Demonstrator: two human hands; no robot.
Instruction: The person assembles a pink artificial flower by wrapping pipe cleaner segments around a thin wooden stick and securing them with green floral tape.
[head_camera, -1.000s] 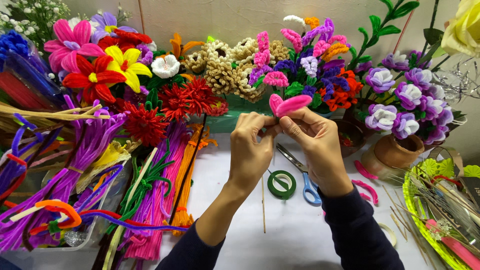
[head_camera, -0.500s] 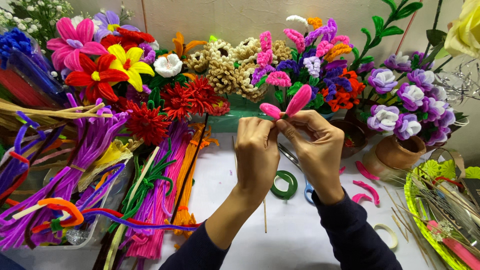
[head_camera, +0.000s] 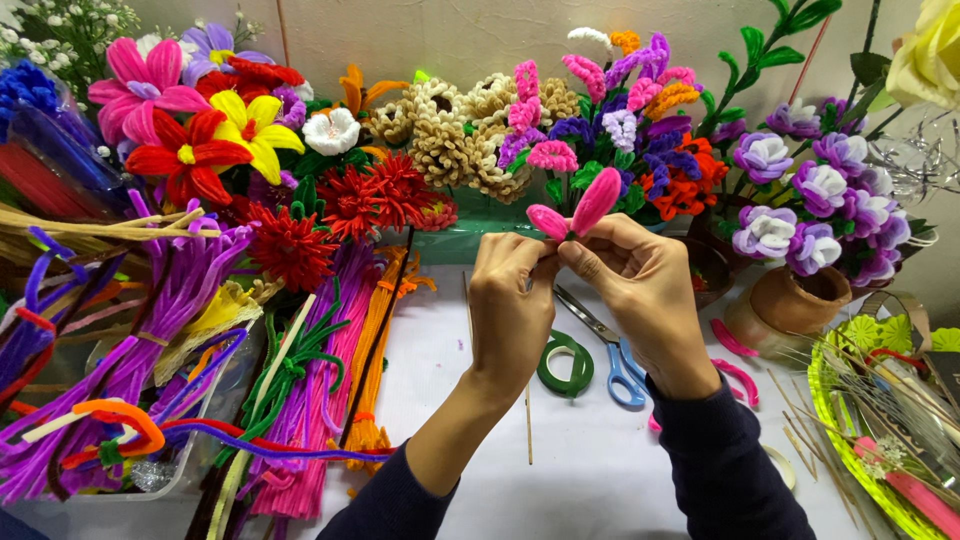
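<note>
Pink petals (head_camera: 580, 208) tilted right; both hands (head_camera: 585, 290) pinched shut on base

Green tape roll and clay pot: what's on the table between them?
Head view: blue-handled scissors, the right hand and wrist above them, and loose pink petal loops lie between green tape roll and clay pot.

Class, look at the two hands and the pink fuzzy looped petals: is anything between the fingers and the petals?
Nothing visible: the left hand and the right hand pinch the base of the pink fuzzy looped petals directly, above the white table.
</note>
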